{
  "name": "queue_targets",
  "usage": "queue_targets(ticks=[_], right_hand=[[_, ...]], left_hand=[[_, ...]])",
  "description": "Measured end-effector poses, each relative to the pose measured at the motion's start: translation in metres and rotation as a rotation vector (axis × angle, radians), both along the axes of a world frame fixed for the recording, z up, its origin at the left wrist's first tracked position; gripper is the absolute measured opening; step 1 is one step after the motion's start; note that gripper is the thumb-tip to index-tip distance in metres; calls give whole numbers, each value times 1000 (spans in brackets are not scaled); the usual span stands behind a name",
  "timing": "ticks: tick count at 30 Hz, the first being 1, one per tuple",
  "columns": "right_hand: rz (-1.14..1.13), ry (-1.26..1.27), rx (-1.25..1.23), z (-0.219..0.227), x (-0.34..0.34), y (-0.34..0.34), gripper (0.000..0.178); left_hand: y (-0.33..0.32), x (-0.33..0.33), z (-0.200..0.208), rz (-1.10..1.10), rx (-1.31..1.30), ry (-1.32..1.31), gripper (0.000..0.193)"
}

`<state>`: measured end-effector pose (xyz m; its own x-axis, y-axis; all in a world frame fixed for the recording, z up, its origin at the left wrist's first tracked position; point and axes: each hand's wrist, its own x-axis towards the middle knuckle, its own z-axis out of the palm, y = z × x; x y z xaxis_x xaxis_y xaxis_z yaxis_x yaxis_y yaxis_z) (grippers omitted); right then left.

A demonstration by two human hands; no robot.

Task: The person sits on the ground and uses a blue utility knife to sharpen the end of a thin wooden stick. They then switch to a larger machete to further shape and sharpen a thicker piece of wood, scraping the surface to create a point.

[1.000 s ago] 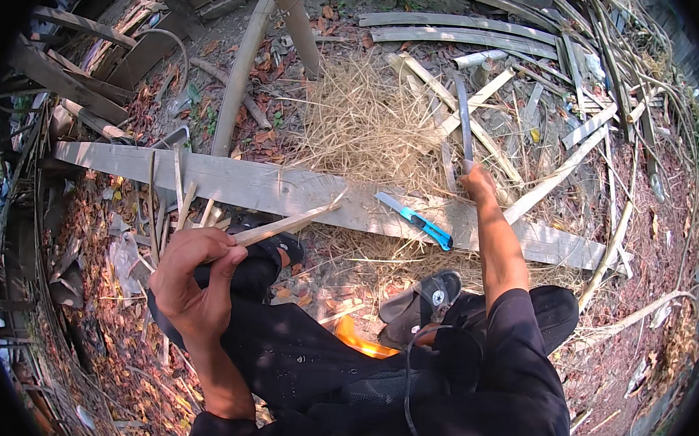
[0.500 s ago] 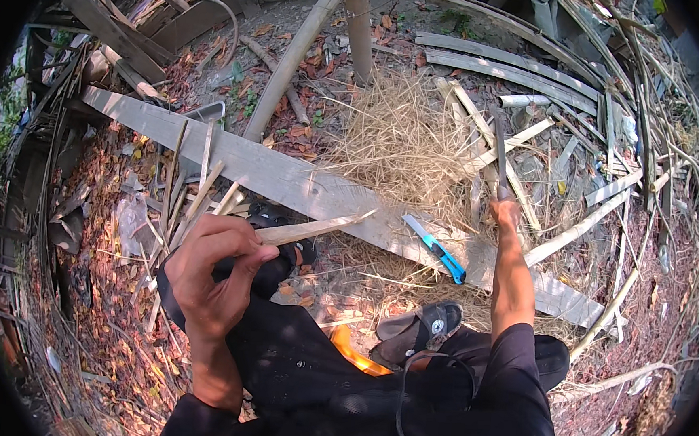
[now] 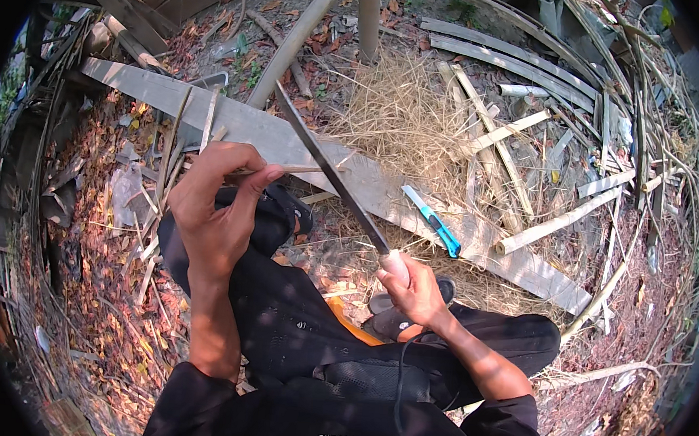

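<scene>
My left hand (image 3: 221, 201) pinches a thin, pale strip of split wood or bamboo (image 3: 295, 168) between thumb and fingers, its far end pointing right above the plank. In my right hand (image 3: 417, 294) is the pale handle of a machete (image 3: 358, 209). The long dark blade slants up and left, crossing the strip near its far end; whether they touch I cannot tell. A blue utility knife (image 3: 442, 231) with its blade out lies on the long grey plank (image 3: 250, 126), above and right of my right hand.
Dry straw-like shavings (image 3: 396, 124) are heaped beyond the plank, beside a thin upright post (image 3: 368, 25). Bamboo pieces (image 3: 539, 225) and strips lie at the right. An orange object (image 3: 350, 322) rests between my legs, near a dark sandal. Leaves and scraps cover the ground at left.
My right hand has come from the far right in toward my body, swinging the machete blade across to the strip. The left hand still holds the strip, now slightly higher in view.
</scene>
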<state>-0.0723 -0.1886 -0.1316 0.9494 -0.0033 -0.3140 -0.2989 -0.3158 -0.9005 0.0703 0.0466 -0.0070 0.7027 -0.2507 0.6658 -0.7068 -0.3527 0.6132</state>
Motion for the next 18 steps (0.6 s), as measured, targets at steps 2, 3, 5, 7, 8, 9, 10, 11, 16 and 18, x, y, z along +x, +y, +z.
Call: queue_targets(ticks=[2, 3, 5, 7, 8, 9, 10, 11, 16, 18], right_hand=[[-39, -35, -146, -9, 3, 21, 30], [-62, -54, -166, -21, 8, 19, 29], [-87, 20, -231, -34, 22, 12, 29], [-90, 46, -284, -33, 25, 5, 28], [-85, 34, -304, -25, 26, 3, 28], [-74, 34, -319, -18, 24, 2, 29], [-135, -17, -259, -9, 23, 6, 28], [-190, -126, -240, 2, 19, 8, 21], [-365, -273, -5, -19, 11, 11, 18], [-96, 45, -418, -55, 2, 9, 33]], left_hand=[[5, 0, 1, 22, 18, 17, 18], [3, 1, 3, 12, 15, 15, 18], [-2, 0, 6, 0, 12, 12, 16], [-7, -4, 11, 10, 55, -35, 15], [-7, -3, 13, 13, 78, -60, 14], [-6, -3, 12, 33, 74, -56, 14], [-5, -2, 12, 54, 69, -52, 14], [-7, -3, 8, 61, 62, -35, 15], [-8, -2, 9, 70, 18, -17, 17], [-9, -4, 6, 54, -2, -13, 17]])
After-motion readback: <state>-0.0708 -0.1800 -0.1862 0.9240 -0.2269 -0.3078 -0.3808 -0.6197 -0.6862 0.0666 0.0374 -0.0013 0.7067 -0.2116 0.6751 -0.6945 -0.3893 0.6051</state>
